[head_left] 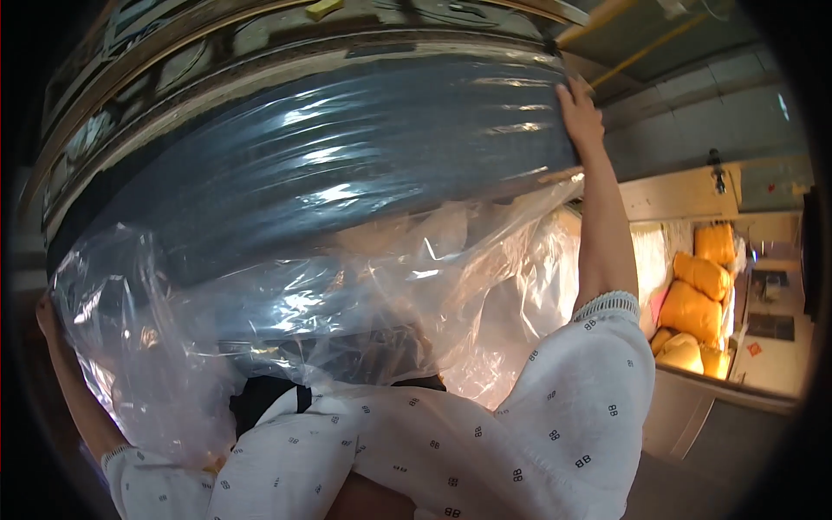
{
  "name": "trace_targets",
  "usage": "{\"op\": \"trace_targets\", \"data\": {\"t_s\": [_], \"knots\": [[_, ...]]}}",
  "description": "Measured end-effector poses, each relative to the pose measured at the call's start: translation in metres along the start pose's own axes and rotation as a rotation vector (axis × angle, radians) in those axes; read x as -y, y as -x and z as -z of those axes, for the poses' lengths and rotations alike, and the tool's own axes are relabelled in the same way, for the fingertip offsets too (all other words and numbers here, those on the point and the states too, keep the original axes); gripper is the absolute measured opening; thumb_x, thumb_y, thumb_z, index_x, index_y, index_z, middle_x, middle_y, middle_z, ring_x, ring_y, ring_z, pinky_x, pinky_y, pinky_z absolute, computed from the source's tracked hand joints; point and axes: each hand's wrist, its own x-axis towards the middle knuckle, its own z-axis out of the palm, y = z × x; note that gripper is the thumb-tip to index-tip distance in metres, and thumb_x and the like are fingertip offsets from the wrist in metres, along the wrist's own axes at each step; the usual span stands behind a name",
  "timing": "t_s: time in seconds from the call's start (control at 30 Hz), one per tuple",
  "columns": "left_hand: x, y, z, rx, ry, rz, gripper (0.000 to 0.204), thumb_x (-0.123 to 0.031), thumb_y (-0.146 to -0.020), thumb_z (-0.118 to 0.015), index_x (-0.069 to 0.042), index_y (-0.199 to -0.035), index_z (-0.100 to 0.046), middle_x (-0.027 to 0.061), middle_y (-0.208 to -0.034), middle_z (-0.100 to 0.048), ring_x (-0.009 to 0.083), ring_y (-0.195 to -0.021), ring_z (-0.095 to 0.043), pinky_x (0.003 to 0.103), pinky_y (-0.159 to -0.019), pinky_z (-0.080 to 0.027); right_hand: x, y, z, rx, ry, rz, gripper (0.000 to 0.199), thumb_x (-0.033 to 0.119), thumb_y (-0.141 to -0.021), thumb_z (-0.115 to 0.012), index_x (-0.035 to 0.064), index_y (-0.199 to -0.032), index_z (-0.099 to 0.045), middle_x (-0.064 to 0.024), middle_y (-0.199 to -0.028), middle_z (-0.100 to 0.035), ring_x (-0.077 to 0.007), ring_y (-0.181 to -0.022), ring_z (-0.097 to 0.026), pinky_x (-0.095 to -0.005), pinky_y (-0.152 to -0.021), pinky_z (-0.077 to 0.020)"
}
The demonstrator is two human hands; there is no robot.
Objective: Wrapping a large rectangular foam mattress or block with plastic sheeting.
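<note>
A large, long dark blue-grey piece (347,147) stretches across the view, with shiny clear plastic film (433,251) drawn over it. The film lies taut with ridges over the far part and hangs loose and crumpled toward my body. At the far right end, my right hand (582,117) rests against the film-covered edge, its fingers stretched out and somewhat apart. My left hand (46,319) is at the near left corner, beside the bunched film. Its fingers are mostly hidden at the dark rim of the picture, so its grip does not show.
Behind the piece runs a wooden-edged bench or rack (260,52) with clutter and a small yellow block (324,9). To the right, past a wooden frame, several orange-yellow stuffed bundles (693,308) are piled up. A pale panel (672,416) stands at my right.
</note>
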Motion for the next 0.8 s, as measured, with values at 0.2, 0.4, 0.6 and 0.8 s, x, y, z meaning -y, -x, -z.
{"op": "trace_targets", "data": {"t_s": [0.2,0.4,0.6,0.8], "knots": [[-0.131,0.062,-0.060,-0.386,0.137,-0.078,0.044,-0.039,-0.087,-0.051,-0.001,-0.108,-0.060,0.0157,-0.106,-0.062,0.0257,-0.101,-0.057,0.033,-0.088,-0.042,-0.054,-0.031,0.022,0.396,-0.618,-0.375,0.067,0.054,-0.087,-0.040,-0.0028,-0.119,-0.053,-0.0141,-0.117,-0.057,-0.0217,-0.103,-0.055,-0.0298,-0.089,-0.0394],[-0.200,0.097,-0.058,-0.637,0.412,0.139,0.027,-0.030,-0.081,-0.058,-0.007,-0.095,-0.063,0.0147,-0.091,-0.064,0.0248,-0.086,-0.060,0.035,-0.076,-0.047,0.066,0.004,0.040,-0.250,-0.104,0.625,0.032,0.033,-0.092,-0.046,0.0035,-0.098,-0.058,-0.0127,-0.096,-0.059,-0.0239,-0.087,-0.057,-0.0354,-0.073,-0.0460],[-0.191,0.104,-0.040,-0.772,0.494,0.089,0.030,-0.031,-0.080,-0.060,-0.003,-0.090,-0.061,0.0156,-0.089,-0.065,0.0253,-0.083,-0.061,0.036,-0.073,-0.048,0.228,0.251,0.067,1.677,-0.880,0.641,0.028,0.024,-0.088,-0.054,0.0017,-0.104,-0.060,-0.0084,-0.098,-0.063,-0.0165,-0.089,-0.060,-0.0284,-0.081,-0.0478],[-0.199,0.096,-0.048,-0.794,0.592,0.124,0.029,-0.030,-0.076,-0.064,-0.004,-0.090,-0.064,0.0128,-0.084,-0.066,0.0234,-0.080,-0.063,0.034,-0.072,-0.049,0.301,0.444,-0.034,0.927,-1.054,1.206,0.030,0.011,-0.078,-0.064,0.0018,-0.105,-0.057,-0.0121,-0.109,-0.057,-0.0275,-0.098,-0.055,-0.0350,-0.082,-0.0450]]}}
